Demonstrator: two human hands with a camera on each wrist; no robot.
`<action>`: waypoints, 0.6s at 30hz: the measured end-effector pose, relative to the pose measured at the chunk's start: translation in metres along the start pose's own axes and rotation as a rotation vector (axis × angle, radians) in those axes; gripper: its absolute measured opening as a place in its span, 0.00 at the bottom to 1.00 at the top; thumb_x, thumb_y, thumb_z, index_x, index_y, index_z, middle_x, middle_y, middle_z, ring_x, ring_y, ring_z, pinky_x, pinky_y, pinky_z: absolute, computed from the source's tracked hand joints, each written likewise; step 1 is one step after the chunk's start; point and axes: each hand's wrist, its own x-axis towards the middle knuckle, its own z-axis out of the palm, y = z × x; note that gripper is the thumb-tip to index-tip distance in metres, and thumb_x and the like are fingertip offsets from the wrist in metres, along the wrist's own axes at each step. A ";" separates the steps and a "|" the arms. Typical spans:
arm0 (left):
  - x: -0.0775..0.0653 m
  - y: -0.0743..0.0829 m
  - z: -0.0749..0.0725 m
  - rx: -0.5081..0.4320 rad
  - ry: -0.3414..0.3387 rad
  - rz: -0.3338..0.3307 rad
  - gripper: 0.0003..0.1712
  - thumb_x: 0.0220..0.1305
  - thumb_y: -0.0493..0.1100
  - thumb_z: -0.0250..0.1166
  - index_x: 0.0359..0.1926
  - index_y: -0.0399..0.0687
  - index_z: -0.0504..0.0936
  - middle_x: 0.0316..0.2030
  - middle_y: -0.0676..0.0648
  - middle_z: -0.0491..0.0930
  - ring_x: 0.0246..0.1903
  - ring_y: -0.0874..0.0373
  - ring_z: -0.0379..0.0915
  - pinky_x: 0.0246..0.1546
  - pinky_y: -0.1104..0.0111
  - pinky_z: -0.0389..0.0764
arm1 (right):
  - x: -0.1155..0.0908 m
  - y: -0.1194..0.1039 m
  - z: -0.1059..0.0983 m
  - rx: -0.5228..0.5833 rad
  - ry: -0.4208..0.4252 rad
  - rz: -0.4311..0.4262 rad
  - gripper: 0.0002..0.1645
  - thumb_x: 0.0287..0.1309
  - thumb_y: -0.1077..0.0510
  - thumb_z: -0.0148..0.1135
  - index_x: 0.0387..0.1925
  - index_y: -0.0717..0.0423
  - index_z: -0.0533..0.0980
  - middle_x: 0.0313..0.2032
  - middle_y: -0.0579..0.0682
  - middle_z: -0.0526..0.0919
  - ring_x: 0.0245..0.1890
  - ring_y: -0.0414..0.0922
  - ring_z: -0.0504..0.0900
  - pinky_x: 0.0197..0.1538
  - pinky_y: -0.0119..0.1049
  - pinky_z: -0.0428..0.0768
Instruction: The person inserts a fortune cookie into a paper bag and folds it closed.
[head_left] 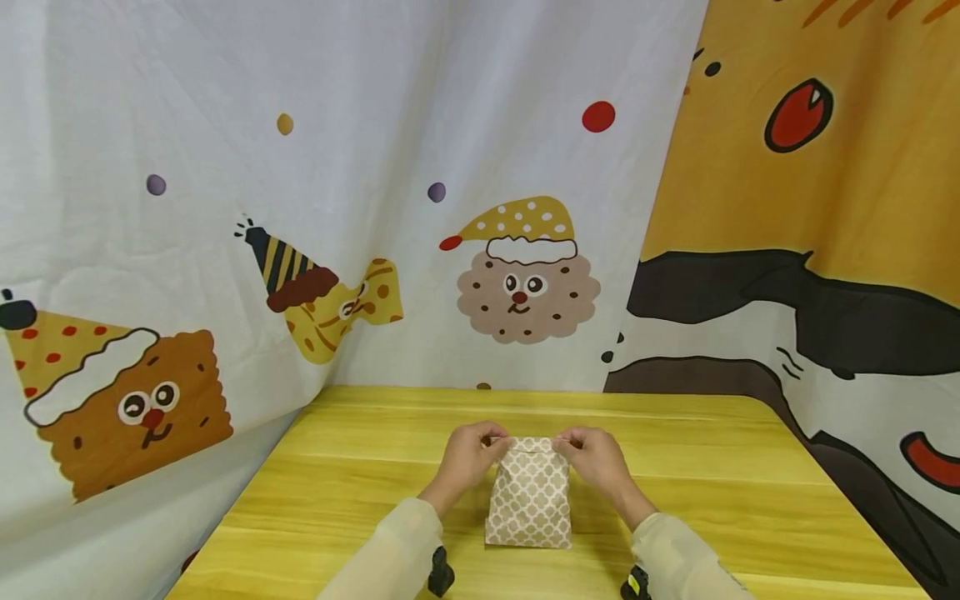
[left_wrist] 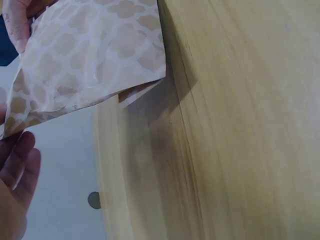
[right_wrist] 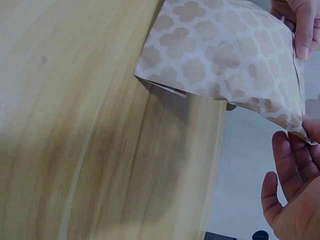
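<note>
A small paper bag [head_left: 531,500], tan with a white lattice pattern, stands on the table between both hands, its top edge folded over. My left hand [head_left: 467,457] pinches the left end of that fold between thumb and fingers. At the opposite end, my right hand [head_left: 597,460] pinches the right corner the same way. In the left wrist view the bag [left_wrist: 95,55] shows its side, with a crease opening at the base and the left hand [left_wrist: 17,185] at its top corner. The right wrist view has the right hand [right_wrist: 297,195] gripping the bag's [right_wrist: 215,55] other top corner.
The yellow wood-grain table [head_left: 360,492] spreads out around the bag on every side. Behind it hangs a white curtain [head_left: 360,100] printed with cartoon biscuits and sweets, and an orange and black printed part [head_left: 750,183] lies to the right.
</note>
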 end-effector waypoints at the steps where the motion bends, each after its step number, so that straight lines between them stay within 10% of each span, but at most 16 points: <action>1: -0.001 -0.001 0.000 -0.033 -0.009 -0.030 0.07 0.69 0.47 0.66 0.39 0.52 0.87 0.31 0.58 0.82 0.30 0.64 0.75 0.29 0.69 0.78 | 0.000 0.001 0.000 0.008 0.001 0.004 0.07 0.64 0.56 0.66 0.29 0.50 0.83 0.31 0.44 0.84 0.23 0.43 0.68 0.29 0.37 0.68; 18: -0.005 -0.006 0.004 -0.177 0.000 -0.121 0.07 0.70 0.44 0.64 0.39 0.49 0.87 0.32 0.54 0.84 0.31 0.56 0.77 0.31 0.63 0.80 | -0.002 0.011 -0.003 0.088 -0.017 0.045 0.07 0.66 0.58 0.62 0.36 0.53 0.84 0.27 0.47 0.82 0.23 0.42 0.71 0.32 0.38 0.73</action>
